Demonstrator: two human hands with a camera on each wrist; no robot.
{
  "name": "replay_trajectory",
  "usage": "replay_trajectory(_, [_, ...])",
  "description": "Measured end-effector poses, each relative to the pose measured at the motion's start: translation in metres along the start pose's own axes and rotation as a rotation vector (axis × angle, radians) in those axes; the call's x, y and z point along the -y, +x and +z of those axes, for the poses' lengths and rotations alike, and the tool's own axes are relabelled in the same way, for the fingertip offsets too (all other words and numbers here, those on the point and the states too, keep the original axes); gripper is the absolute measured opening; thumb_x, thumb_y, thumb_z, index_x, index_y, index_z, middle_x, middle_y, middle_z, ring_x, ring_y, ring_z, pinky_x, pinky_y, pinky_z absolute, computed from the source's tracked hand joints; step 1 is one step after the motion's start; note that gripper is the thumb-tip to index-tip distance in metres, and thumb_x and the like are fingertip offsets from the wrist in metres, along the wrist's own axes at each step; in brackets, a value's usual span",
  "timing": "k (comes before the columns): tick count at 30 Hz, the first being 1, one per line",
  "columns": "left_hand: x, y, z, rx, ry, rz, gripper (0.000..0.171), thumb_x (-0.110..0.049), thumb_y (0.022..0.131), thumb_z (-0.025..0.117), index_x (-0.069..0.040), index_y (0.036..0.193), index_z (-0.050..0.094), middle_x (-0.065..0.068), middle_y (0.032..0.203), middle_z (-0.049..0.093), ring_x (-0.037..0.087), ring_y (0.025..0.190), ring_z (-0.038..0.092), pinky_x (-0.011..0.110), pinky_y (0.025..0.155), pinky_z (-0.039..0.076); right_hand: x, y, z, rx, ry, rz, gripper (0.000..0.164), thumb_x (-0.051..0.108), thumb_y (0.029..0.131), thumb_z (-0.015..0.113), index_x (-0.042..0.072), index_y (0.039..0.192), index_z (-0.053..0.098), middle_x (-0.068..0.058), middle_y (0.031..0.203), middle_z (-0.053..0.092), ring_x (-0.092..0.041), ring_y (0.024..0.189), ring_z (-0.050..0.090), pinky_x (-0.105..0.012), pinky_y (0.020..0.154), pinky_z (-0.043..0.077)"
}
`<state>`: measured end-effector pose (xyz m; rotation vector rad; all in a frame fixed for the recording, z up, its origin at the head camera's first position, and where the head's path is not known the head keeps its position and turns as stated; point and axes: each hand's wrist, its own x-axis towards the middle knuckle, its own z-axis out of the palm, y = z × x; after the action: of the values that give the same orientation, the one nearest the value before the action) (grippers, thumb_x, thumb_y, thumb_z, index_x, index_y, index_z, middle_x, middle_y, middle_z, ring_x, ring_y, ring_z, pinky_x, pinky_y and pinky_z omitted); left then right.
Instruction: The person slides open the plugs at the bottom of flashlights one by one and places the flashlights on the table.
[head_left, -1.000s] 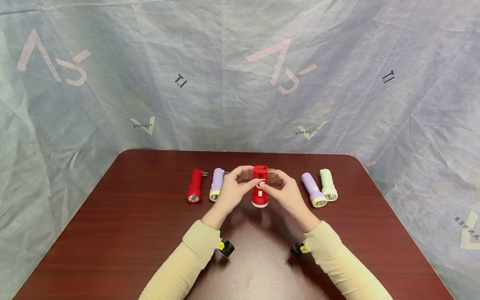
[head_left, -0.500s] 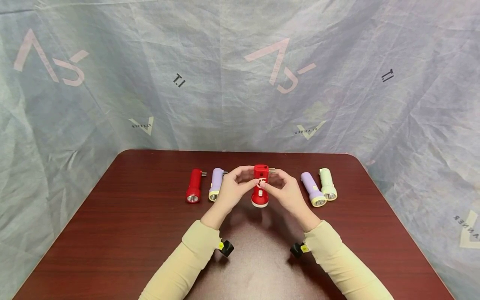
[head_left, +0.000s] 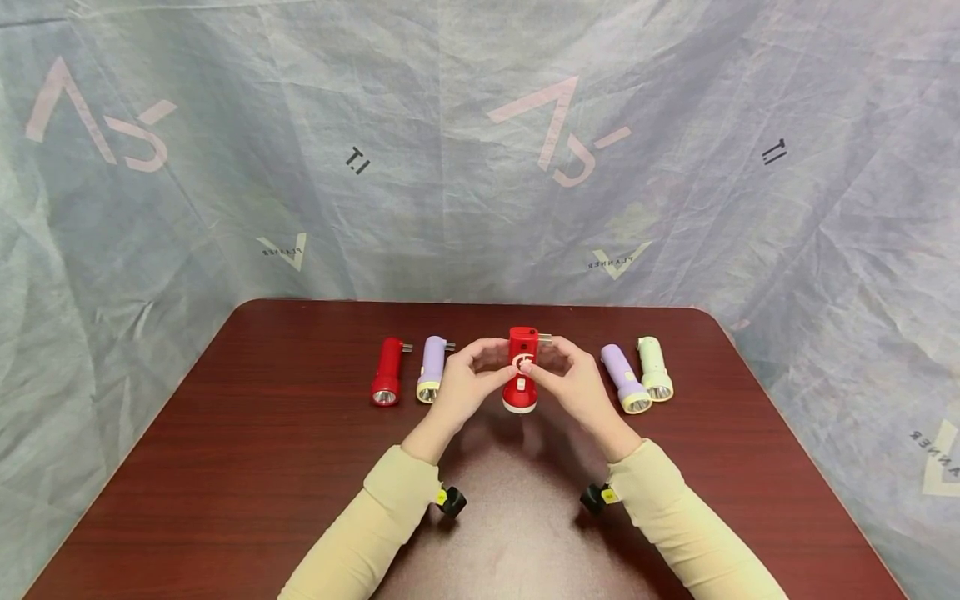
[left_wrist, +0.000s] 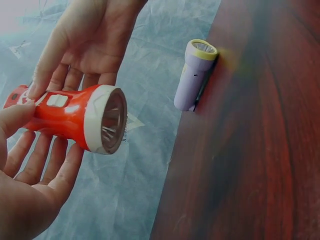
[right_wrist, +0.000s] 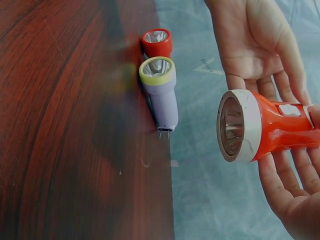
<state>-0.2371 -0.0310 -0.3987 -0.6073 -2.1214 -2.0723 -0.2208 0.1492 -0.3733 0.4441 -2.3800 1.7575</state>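
Note:
A red flashlight (head_left: 517,397) with a white rim, a light slide switch and two plug prongs is held up over the middle of the table. My left hand (head_left: 467,377) grips it from the left, thumb on its front and fingers behind. From the other side my right hand (head_left: 573,382) does the same, and the two thumbs nearly meet at a white marking above the switch. In the left wrist view the flashlight's lens (left_wrist: 114,121) faces the near side and looks unlit. Both hands' fingers lie under and behind the barrel.
On the dark red table (head_left: 262,467), a second red flashlight (head_left: 389,367) and a lilac one (head_left: 432,365) lie to the left. Another lilac flashlight (head_left: 624,377) and a pale green one (head_left: 655,367) lie close together to the right. A grey printed cloth (head_left: 450,208) hangs behind.
Both hands keep hold of the red flashlight, which has risen and tilted very slightly. The thumbs have shifted a little, showing more of the white marking. The other flashlights stay put.

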Motion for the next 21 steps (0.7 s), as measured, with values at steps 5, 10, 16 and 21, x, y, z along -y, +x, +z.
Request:
replay_trajectory(5, [-0.007, -0.004, 0.001, 0.025, -0.025, -0.024, 0.039, 0.001, 0.08, 0.071, 0.005, 0.117, 0.059, 0.024, 0.108, 0.065, 0.033, 0.101, 0.062, 0.038, 0.087, 0.053, -0.015, 0.004, 0.0, -0.006, 0.009, -0.004, 0.035, 0.015, 0.083, 0.073, 0.006, 0.115, 0.063, -0.014, 0.103, 0.068, -0.021, 0.093, 0.063, -0.025, 0.081, 0.051])
replay_trajectory(10, [-0.008, -0.006, 0.001, 0.043, -0.02, -0.049, 0.041, 0.002, 0.08, 0.071, 0.005, 0.119, 0.058, 0.024, 0.11, 0.064, 0.034, 0.103, 0.061, 0.036, 0.087, 0.053, -0.029, 0.008, 0.0, -0.023, 0.007, -0.004, 0.035, 0.022, 0.082, 0.075, 0.012, 0.113, 0.064, -0.007, 0.102, 0.069, -0.016, 0.092, 0.064, -0.027, 0.081, 0.052])
replay_trajectory(16, [-0.006, -0.007, 0.001, 0.061, -0.02, -0.064, 0.041, 0.001, 0.08, 0.072, 0.005, 0.118, 0.059, 0.024, 0.11, 0.064, 0.034, 0.104, 0.061, 0.037, 0.088, 0.053, -0.029, 0.007, -0.001, -0.036, 0.017, -0.02, 0.036, 0.025, 0.081, 0.076, 0.013, 0.112, 0.064, -0.006, 0.101, 0.069, -0.017, 0.091, 0.064, -0.029, 0.081, 0.052])
replay_trajectory(21, [-0.004, -0.007, 0.002, 0.064, -0.016, -0.056, 0.04, 0.001, 0.08, 0.072, 0.005, 0.117, 0.059, 0.024, 0.11, 0.064, 0.033, 0.103, 0.062, 0.038, 0.089, 0.052, -0.028, 0.008, -0.002, -0.025, 0.012, -0.005, 0.037, 0.022, 0.082, 0.075, 0.011, 0.115, 0.063, -0.009, 0.103, 0.069, -0.017, 0.093, 0.063, -0.028, 0.081, 0.051])
